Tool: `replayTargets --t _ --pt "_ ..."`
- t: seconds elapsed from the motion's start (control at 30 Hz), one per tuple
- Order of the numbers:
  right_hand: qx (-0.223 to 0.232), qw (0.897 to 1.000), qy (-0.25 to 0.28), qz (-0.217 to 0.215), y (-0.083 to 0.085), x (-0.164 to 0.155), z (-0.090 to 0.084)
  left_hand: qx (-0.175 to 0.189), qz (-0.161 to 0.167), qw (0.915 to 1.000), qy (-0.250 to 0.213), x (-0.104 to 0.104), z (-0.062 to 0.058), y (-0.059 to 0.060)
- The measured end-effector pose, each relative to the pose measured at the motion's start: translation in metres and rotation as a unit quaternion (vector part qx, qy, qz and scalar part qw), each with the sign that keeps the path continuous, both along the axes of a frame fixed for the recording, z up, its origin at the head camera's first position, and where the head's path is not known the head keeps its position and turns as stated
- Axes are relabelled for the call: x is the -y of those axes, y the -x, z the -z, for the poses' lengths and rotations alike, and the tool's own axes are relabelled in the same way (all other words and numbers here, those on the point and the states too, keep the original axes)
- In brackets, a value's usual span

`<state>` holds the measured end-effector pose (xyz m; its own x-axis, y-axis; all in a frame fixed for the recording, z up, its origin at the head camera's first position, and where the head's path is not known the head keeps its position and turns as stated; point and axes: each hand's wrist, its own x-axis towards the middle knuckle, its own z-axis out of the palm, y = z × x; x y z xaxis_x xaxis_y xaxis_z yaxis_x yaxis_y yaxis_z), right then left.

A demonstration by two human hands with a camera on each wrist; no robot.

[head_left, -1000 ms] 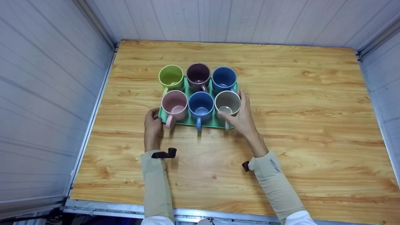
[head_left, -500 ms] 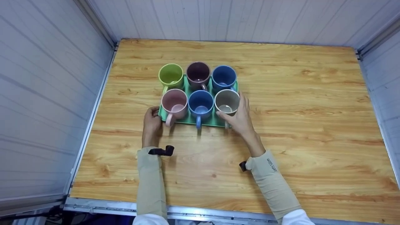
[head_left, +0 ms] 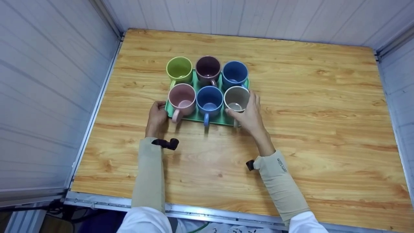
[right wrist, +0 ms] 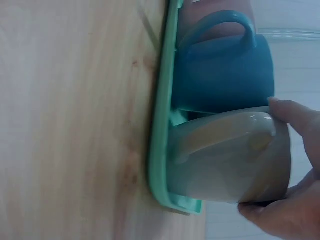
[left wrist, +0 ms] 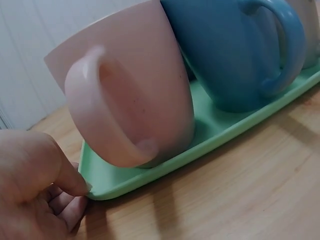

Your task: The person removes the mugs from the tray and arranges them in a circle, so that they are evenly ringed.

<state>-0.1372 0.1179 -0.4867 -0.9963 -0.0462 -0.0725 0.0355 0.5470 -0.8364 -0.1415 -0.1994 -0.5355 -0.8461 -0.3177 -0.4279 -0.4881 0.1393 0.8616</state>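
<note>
Mugs stand upright in two rows on a green tray (head_left: 220, 121). The front row has a pink mug (head_left: 181, 99), a blue mug (head_left: 209, 101) and a beige-grey mug (head_left: 236, 98). Behind them are a lime-green mug (head_left: 179, 69), a dark purple mug (head_left: 208, 69) and another blue mug (head_left: 234, 73). My left hand (head_left: 157, 116) pinches the tray's front left corner, its thumb on the rim and the other fingers curled by the edge. With thumb and fingers spread around its upper part, my right hand (head_left: 251, 115) grips the beige-grey mug, whose base is on the tray.
Under the tray is a wood-grain table (head_left: 317, 129) with a metal front edge (head_left: 223, 217). Pale panel walls (head_left: 61, 87) enclose the left, back and right sides. All front-row handles point toward me, over the tray's front rim.
The head view has tilted, so the whole scene sits higher in it. My left forearm has swung slightly left. Both hands keep their grips, and the mugs stay in place on the tray.
</note>
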Motion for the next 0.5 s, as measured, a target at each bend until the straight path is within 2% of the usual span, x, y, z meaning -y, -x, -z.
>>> replayTargets --t 0.27,0.5 --pt "0.015 0.998 -0.058 0.014 0.0004 0.0069 -0.0037 0.014 0.003 0.9998 -0.016 0.0027 -0.0037 0.002" --pt "-0.018 0.997 -0.064 0.034 0.0011 0.0079 -0.0011 0.024 0.007 0.9994 -0.023 0.0029 -0.0061 0.003"
